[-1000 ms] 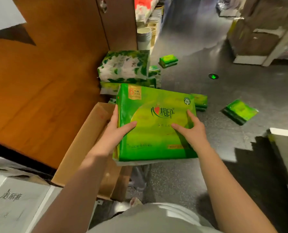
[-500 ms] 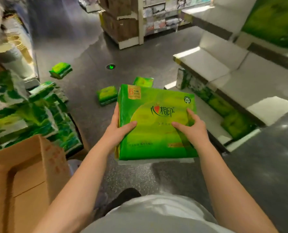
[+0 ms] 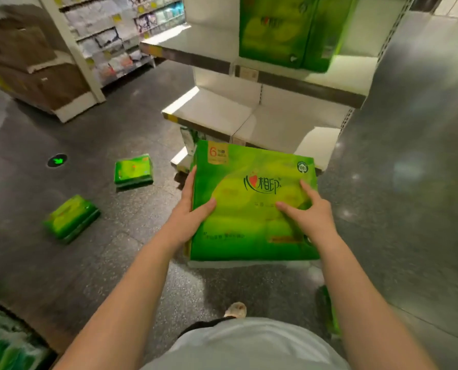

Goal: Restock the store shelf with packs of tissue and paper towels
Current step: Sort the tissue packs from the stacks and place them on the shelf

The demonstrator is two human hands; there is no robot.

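I hold a large green tissue pack (image 3: 252, 209) flat in front of me, with dark lettering and an orange corner label on top. My left hand (image 3: 189, 209) grips its left edge, thumb on top. My right hand (image 3: 306, 209) grips the right side, thumb and fingers spread on the top face. Straight ahead stands the white store shelf (image 3: 222, 116), its lower boards bare. On the upper board (image 3: 340, 70) stand big green packs (image 3: 284, 30).
Two small green tissue packs (image 3: 133, 170) (image 3: 71, 217) lie on the dark floor at left. More green packs (image 3: 6, 343) sit at the bottom left corner. A shelving unit with cardboard boxes (image 3: 35, 70) stands at the far left. A grey panel (image 3: 414, 156) rises at right.
I have turned right, away from the cardboard box and the wooden wall, and now face the white shelf. The pack stays gripped in both hands the same way.
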